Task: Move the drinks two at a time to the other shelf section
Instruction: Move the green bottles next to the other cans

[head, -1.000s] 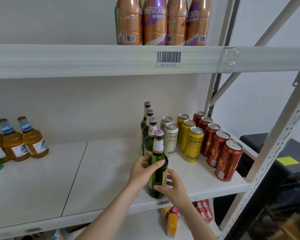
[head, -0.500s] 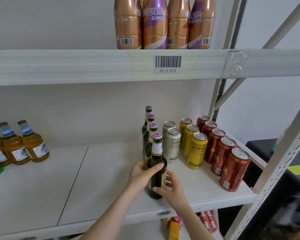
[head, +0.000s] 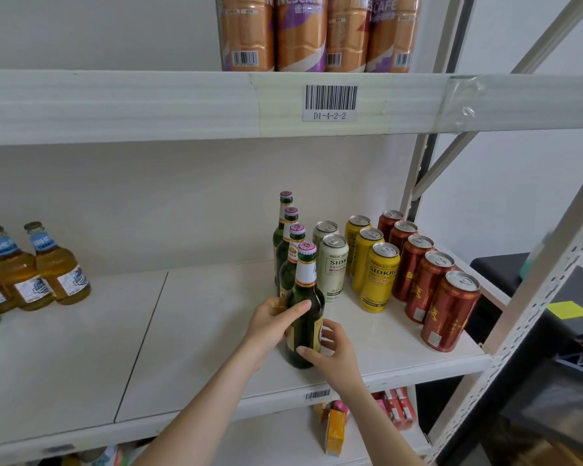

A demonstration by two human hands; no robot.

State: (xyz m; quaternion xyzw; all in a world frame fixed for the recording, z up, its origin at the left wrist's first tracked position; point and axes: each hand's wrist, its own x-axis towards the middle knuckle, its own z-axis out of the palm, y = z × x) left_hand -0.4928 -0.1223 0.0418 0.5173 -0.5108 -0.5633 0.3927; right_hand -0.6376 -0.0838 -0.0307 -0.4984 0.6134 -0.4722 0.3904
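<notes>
Front green bottle (head: 305, 307) stands upright near front edge of shelf (head: 199, 348), btwn both hands. L hand (head: 271, 326) curls round its shoulder, thumb across; R hand (head: 332, 351) pinches its lower body. Other section lies leftward, by amber bottles (head: 61, 274).

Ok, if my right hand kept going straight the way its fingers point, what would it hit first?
The front green bottle; your right hand seems to curl round its lower side, so nothing lies between.

Stockroom or shop, white metal shelving (head: 350, 105) with barcode location label (head: 330, 102), rows of drink cans (head: 381, 277)
</notes>
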